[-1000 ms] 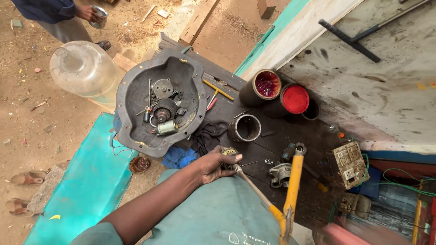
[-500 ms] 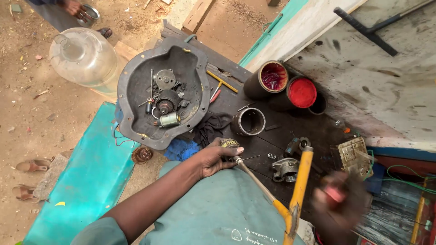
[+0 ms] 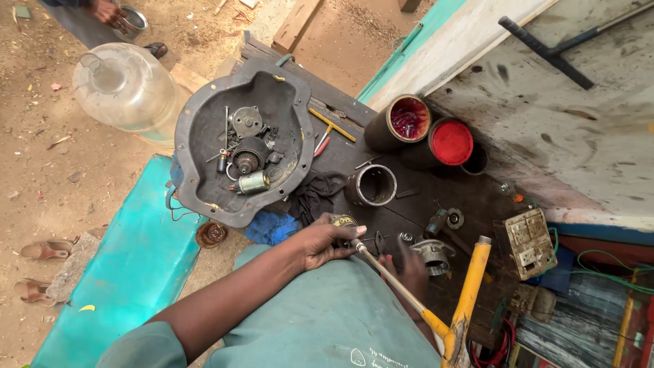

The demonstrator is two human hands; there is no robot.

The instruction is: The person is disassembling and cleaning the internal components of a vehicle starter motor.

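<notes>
My left hand [image 3: 320, 244] is closed on a small round metal part [image 3: 343, 221] at the near edge of the dark oily workboard [image 3: 409, 197]. The tip of a long screwdriver [image 3: 392, 279] with a yellow handle rests against that part and my fingers. My right hand [image 3: 409, 267] is blurred, just right of the screwdriver shaft and beside a grey metal end housing [image 3: 434, 253]. Its fingers are too smeared to read. A yellow bar [image 3: 470, 289] stands to the right of it.
A grey pan-shaped cover [image 3: 204, 136] holds small motor parts. A steel cylinder [image 3: 373, 185], two dark tubes with red insides [image 3: 429, 133], a rusty switch box [image 3: 528, 238], a clear jug [image 3: 126, 85] and a teal bench [image 3: 122, 272] lie around. Another person's hand [image 3: 105, 10] holds a tin at top left.
My right hand came in from the lower right and moved left to the end housing. My left hand kept its hold in the same place.
</notes>
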